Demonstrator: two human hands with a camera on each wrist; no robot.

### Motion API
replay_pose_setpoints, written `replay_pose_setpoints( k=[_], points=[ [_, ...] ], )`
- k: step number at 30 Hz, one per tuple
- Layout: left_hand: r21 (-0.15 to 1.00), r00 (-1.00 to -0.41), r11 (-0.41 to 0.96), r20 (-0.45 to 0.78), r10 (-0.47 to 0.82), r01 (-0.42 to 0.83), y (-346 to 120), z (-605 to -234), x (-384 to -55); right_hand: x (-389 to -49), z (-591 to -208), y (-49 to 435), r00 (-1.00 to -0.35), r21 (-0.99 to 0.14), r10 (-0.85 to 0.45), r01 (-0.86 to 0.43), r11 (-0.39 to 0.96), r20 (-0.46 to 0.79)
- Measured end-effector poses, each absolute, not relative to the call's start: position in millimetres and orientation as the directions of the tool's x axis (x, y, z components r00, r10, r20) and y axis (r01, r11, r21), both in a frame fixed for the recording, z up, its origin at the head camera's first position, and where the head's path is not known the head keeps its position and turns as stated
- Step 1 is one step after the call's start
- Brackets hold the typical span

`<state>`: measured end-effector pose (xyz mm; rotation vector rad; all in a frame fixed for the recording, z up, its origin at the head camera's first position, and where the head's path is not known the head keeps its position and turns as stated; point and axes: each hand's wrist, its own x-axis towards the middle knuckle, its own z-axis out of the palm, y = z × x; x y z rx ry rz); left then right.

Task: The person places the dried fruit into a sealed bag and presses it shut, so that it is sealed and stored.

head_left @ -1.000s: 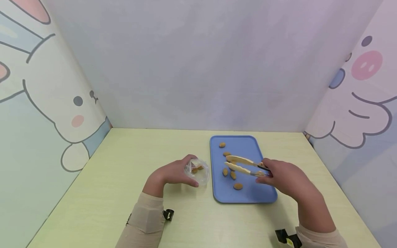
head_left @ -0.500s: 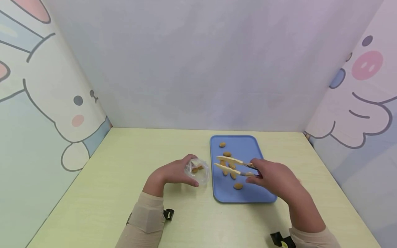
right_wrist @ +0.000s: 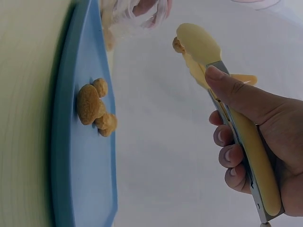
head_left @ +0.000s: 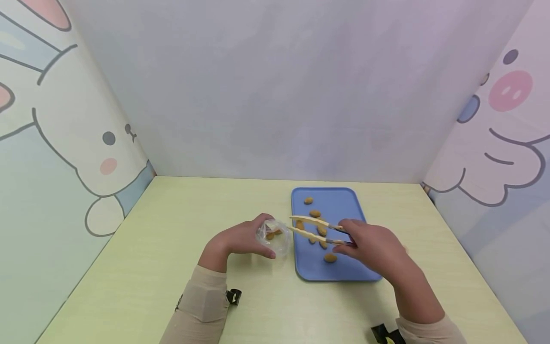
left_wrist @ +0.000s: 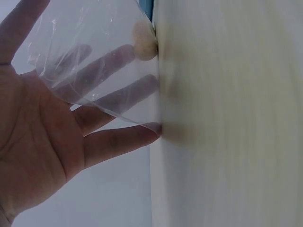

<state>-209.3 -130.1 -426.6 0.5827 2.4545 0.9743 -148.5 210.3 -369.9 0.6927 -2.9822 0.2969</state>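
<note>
My left hand [head_left: 245, 237] holds a clear plastic bag [head_left: 282, 243] mouth-up on the table, left of the blue tray [head_left: 348, 270]. A few brown oval nuggets [head_left: 270, 236] lie inside the bag. In the left wrist view, the fingers [left_wrist: 113, 144] spread along the bag's far side. My right hand [head_left: 374, 243] grips tongs [head_left: 315, 220] with cream scalloped tips, pointing left above the tray. One brown nugget [right_wrist: 178, 45] sits between the tong tips, close to the bag's mouth. Several more nuggets [head_left: 330, 258] lie scattered on the tray.
The pale wood-look table [head_left: 142, 267] is bounded by a grey back wall [head_left: 275, 95] and cartoon-printed side panels. Black straps [head_left: 233, 296] sit at both sleeves. The tray's left rim stands close beside the bag.
My right hand has carried the tongs and the nugget between their tips leftward, from over the tray's middle to its left rim by the bag. My left hand and the bag stay put.
</note>
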Motion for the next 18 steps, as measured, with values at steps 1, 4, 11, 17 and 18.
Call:
replay_pose_setpoints(
  k=[1, 4, 11, 17, 18],
  points=[
    [0.715, -0.817, 0.664, -0.237, 0.526, 0.220, -130.1, -426.6, -209.3, -148.5, -370.6, 209.7, -0.893, -0.167, -0.434, -0.448, 0.878, 0.114],
    [0.717, -0.816, 0.661, -0.236, 0.527, 0.220, -130.0, -426.6, -209.3, -148.1, -372.7, 206.8, -0.883, -0.151, -0.448, -0.467, 0.871, 0.142],
    [0.736, -0.810, 0.642, -0.234, 0.537, 0.213, -129.3, -426.5, -209.5, -147.0, -378.2, 199.2, -0.862, -0.114, -0.475, -0.498, 0.860, 0.178],
    [0.735, -0.809, 0.645, -0.239, 0.537, 0.211, -129.4, -427.0, -209.6, -146.6, -381.6, 193.0, -0.855, -0.091, -0.483, -0.505, 0.858, 0.188],
    [0.734, -0.809, 0.646, -0.240, 0.536, 0.211, -129.5, -426.9, -209.6, -146.5, -382.3, 191.9, -0.855, -0.088, -0.484, -0.506, 0.858, 0.188]
  ],
)
